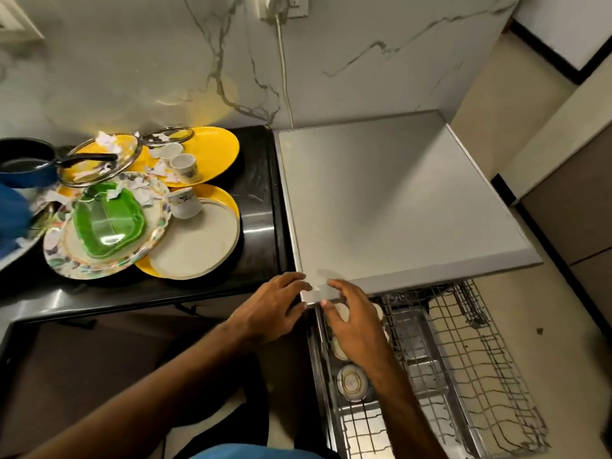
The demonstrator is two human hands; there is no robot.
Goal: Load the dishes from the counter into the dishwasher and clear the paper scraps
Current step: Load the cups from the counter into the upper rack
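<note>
Black counter (258, 200): overlapping colourful plates (195, 243), torn paper scraps (109, 140)

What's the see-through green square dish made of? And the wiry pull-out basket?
The translucent green square dish looks like glass or glossy plastic, I can't tell which: the plate beneath shows through and it glints brightly. The grey wire dishwasher rack looks like metal, perhaps coated: thin stiff rods in a grid, dull grey sheen.

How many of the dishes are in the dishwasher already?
Barely started. Done: an upturned cup sits in the rack. In hand: the right hand holds a white cup over the rack; the left hand is empty. To do: plates, pan, lids and paper scraps on the counter.
</note>
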